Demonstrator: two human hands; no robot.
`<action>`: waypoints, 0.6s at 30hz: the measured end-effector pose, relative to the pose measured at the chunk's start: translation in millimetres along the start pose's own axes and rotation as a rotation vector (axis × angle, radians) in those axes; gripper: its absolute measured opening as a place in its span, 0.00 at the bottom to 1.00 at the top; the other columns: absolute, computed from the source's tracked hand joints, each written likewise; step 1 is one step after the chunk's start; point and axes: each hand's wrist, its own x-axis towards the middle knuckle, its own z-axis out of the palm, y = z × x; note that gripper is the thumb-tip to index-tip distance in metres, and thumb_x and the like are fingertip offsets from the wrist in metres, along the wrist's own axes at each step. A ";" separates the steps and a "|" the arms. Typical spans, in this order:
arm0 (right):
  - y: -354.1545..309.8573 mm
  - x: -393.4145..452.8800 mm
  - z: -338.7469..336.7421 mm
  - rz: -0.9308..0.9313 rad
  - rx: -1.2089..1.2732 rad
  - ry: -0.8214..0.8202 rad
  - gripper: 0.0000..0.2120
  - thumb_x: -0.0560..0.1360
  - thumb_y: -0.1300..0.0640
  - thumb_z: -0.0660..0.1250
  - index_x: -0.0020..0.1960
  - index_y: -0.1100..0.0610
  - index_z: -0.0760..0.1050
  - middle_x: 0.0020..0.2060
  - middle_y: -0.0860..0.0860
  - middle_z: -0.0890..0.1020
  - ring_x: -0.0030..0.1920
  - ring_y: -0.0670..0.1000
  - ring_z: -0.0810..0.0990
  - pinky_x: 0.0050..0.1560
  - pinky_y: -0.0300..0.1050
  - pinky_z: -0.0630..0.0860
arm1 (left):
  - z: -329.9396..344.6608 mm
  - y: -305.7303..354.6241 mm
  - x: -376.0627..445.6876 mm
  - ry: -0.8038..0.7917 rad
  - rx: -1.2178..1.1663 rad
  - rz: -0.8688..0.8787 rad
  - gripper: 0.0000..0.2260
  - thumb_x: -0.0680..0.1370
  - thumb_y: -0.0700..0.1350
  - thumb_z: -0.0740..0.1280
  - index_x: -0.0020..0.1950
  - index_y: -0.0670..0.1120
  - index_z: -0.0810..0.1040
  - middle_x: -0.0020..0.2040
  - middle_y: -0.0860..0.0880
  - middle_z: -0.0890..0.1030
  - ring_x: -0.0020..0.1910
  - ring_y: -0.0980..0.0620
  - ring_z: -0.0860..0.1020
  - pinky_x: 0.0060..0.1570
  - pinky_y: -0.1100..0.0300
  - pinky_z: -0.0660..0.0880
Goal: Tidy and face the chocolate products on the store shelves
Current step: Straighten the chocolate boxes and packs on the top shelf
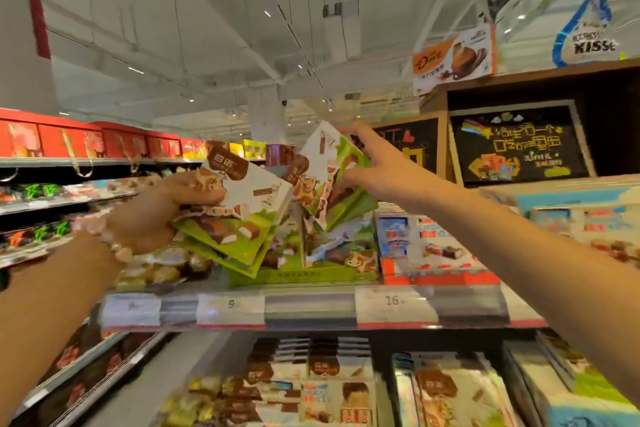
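My left hand [149, 215], at nine o'clock of the view's centre, grips a fanned stack of green-and-white chocolate packs [242, 215], thumb curled over the top pack. My right hand [374, 170], at about one o'clock, pinches a second bunch of the same packs [332, 170] between thumb and lower fingers, index finger stretched straight up along the back. Both bunches are held above the green display tray [311, 274], where more packs lean askew at six o'clock of my hands. Step in hand, as I judge it: gathering loose packs for facing. Next move likely calls for squaring both bunches and setting them upright, fronts outward, in the tray beside the red-and-white boxes [433, 250].
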 end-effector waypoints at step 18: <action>20.4 9.7 29.0 0.222 -0.321 -0.097 0.28 0.75 0.60 0.69 0.67 0.56 0.56 0.55 0.56 0.78 0.52 0.54 0.80 0.50 0.49 0.78 | 4.6 -26.7 34.6 -0.082 -0.279 -0.065 0.20 0.71 0.40 0.64 0.63 0.43 0.74 0.57 0.40 0.80 0.50 0.43 0.82 0.50 0.45 0.77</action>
